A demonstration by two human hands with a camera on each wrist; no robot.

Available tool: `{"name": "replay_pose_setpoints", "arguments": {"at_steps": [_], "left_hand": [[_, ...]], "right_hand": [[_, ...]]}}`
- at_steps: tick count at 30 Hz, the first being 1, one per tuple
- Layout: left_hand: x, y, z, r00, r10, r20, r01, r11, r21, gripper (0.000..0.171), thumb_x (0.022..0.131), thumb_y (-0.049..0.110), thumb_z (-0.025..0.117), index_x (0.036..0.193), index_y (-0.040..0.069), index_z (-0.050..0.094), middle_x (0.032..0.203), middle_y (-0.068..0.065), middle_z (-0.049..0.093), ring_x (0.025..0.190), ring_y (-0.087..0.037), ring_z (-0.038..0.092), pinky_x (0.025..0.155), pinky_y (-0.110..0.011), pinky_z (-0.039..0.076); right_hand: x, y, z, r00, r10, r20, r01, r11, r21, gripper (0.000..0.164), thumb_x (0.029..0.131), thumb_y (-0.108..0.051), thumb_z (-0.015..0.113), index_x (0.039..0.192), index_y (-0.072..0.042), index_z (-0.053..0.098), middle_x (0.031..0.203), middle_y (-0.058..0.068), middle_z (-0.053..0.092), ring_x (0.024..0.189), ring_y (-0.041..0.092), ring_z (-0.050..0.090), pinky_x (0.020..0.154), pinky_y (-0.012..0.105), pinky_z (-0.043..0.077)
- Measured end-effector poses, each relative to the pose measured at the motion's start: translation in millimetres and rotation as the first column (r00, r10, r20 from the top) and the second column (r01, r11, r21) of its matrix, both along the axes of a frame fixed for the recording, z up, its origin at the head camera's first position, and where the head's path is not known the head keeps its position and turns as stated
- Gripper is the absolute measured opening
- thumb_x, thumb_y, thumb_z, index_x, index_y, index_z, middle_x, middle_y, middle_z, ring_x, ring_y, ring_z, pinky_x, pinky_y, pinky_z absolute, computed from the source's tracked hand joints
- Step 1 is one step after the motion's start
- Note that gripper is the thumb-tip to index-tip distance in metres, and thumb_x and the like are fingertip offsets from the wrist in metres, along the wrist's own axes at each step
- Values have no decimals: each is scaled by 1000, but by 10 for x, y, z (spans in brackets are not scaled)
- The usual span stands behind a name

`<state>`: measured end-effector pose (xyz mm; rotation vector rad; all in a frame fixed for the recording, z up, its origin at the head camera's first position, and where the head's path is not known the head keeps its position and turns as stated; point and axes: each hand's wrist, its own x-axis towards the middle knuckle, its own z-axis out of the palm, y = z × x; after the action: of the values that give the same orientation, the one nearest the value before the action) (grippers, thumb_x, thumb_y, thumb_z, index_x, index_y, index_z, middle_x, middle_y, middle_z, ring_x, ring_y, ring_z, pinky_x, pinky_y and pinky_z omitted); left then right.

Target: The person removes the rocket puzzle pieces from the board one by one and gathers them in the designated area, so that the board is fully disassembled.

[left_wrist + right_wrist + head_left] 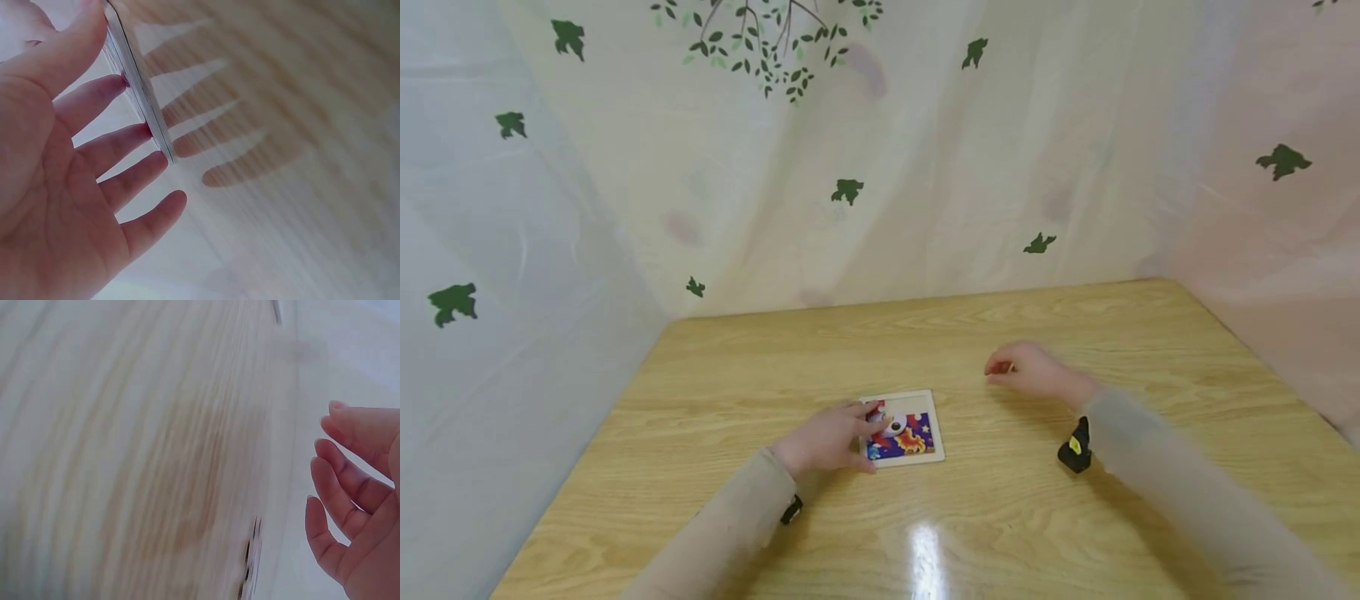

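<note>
A small square picture puzzle (917,431) in a pale frame lies flat on the table. Its picture shows a white rocket with orange flames and stars on purple, and a bare pale patch shows along its far side. My left hand (835,435) rests at the frame's left side, fingers reaching over the picture and thumb by the near left corner. In the left wrist view its straight, spread fingers (119,147) meet the thin frame edge (140,87). Away to the right, my right hand (1028,368) hovers over the table, fingers loosely bent; the right wrist view shows nothing in the fingers (340,481).
The wooden table (737,358) extends around the puzzle. Pale curtains (925,167) with green leaf shapes hang behind it and at both sides. A black strap device (1077,446) is on the right wrist. A thin patterned edge (251,559) shows low in the right wrist view.
</note>
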<state>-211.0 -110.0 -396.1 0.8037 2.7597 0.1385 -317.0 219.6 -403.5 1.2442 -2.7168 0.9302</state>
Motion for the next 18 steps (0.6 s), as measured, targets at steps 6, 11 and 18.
{"name": "replay_pose_setpoints", "arguments": {"at_steps": [6,11,18], "left_hand": [[-4,-5,9,1000,-12,-17,12,1000,-11,70,81,48,67,141,21,45,152,-13,33,138,-35,33,114,-49,27],[8,-18,-4,1000,-11,-26,10,999,-32,69,82,49,66,141,22,45,151,-13,34,138,-34,33,114,-51,25],[54,-79,14,999,13,-29,-13,1000,-3,67,82,47,67,139,17,49,149,-20,34,138,-37,33,114,-54,24]], "right_hand": [[88,-238,-8,996,-44,83,42,999,30,10,89,-15,64,90,-6,69,86,2,67,78,13,58,69,31,51],[138,-407,-23,994,-58,98,53,997,51,7,90,-12,64,90,-8,70,87,2,67,78,11,57,69,28,49],[186,-585,-6,996,-31,80,27,999,43,8,90,-14,64,89,-10,70,87,-1,67,79,10,58,71,28,49]]}}
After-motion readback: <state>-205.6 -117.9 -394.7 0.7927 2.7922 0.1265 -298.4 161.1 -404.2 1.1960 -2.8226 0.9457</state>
